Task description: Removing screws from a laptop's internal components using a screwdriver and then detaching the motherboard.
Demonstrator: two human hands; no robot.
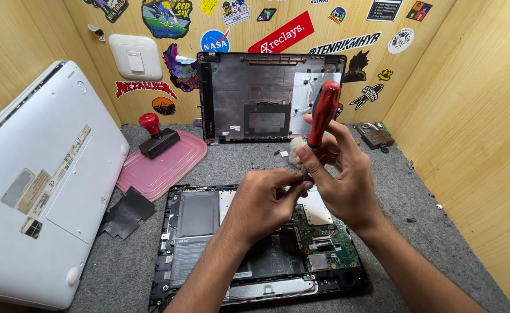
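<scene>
My right hand (342, 174) is wrapped around a red-handled screwdriver (323, 113), held upright above the opened laptop (208, 232) on the grey desk (417, 203); my left hand (263, 200) pinches at its lower tip, fingers narrow. A dark back cover (249, 98) leans against the stickered wall; a white laptop (40, 185) lies to the left.

- Bright, even light from above; shadows soft.
- Mild glare on bare metal patch of laptop bottom cover (316, 87).
- Focus sharp; wide-angle bowing at edges.
</scene>
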